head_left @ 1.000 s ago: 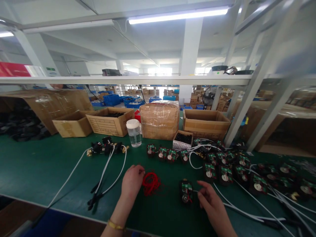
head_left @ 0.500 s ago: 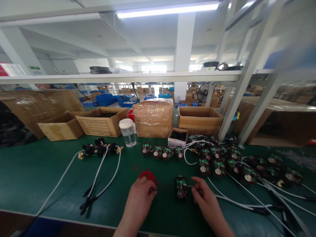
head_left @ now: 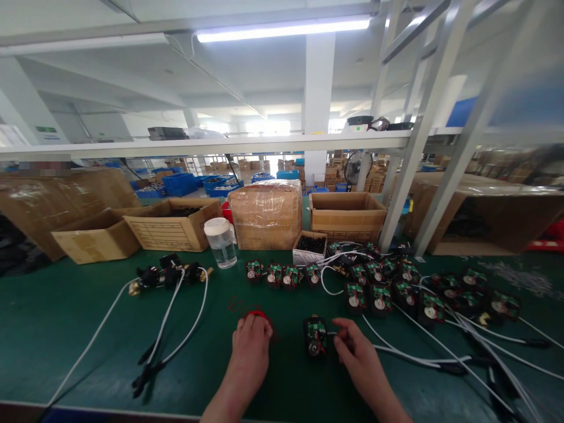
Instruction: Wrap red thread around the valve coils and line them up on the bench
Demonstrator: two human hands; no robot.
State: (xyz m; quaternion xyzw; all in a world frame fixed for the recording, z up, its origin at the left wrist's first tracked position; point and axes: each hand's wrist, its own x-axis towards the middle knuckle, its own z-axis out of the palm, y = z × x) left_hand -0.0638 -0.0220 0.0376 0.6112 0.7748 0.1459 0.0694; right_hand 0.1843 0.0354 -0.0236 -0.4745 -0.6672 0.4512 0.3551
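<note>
Your left hand [head_left: 251, 346] is resting palm down on the green bench mat [head_left: 66, 329], fingers drawn together over the bundle of red ties [head_left: 255, 315], so that only a red edge is showing just beyond your knuckles. Whether you are actually pinching a tie I cannot tell; your fingers are hiding it. Your right hand [head_left: 352, 355] is lying to the right of it, thumb and forefinger closing near the white lead at the side of the small green-and-black module [head_left: 314, 336], which is sitting upright between your two hands.

To do this well, I would judge that you are best off teasing out a single tie with your left fingertips instead of dragging the whole bundle, and steadying the module by its lead so it is not tipping over. The loose white cables [head_left: 423, 355] are running away from your right wrist, so be lifting, not sliding, or you may be snagging them.

Compared with a second ago, your left hand is now lying further toward you and to the right, covering the ties that were then spread open beside its fingertips. Your right hand is now closer to the module. The row of finished modules [head_left: 282, 274] beyond your hands and the plastic jar [head_left: 220, 242] past your left hand are keeping their places on the mat.
</note>
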